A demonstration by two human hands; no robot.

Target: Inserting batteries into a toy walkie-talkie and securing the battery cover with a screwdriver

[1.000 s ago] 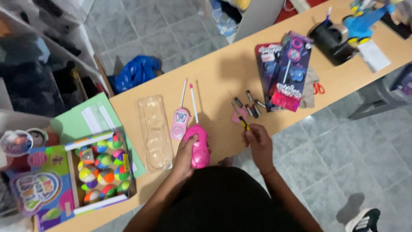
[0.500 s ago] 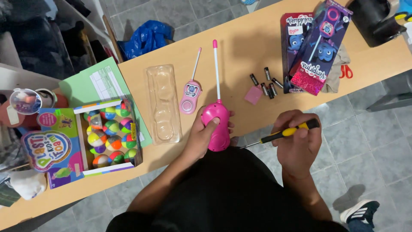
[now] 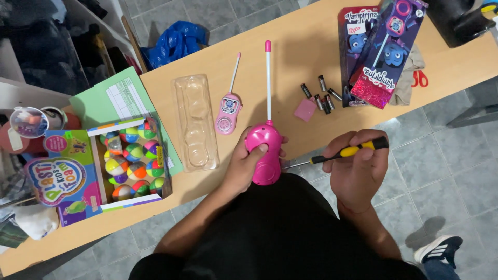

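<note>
1. The left hand (image 3: 244,166) is wrapped around a bright pink toy radio (image 3: 263,153) near the middle of the frame, at the near edge of the wooden table (image 3: 306,62). The thumb presses on the toy's back.

2. The toy's long white aerial with a pink tip (image 3: 268,78) points straight up the frame, away from the person.

3. The right hand (image 3: 358,168) is closed around a small screwdriver (image 3: 337,154) with a yellow and black handle. It sits right of the middle.

4. A second ago the right hand was up on the table by the small parts. Half a second ago it was already carrying the screwdriver back. Now the metal tip points left and nearly touches the side of the pink toy. So the tool has been picked up and brought to the toy.

5. The pink toy has also moved. It is off the table top and held closer to the person's body.

6. A second toy radio (image 3: 228,111), paler pink and smaller, lies flat on the table just to the upper left of the first one.

7. A clear plastic tray (image 3: 194,122) lies left of it.

8. A few small batteries (image 3: 321,93) and a little pink cover (image 3: 305,110) lie in the upper middle, near two purple toy packs (image 3: 381,52) at the upper right.

9. A box of bright balls (image 3: 132,158) sits at the left.
</note>
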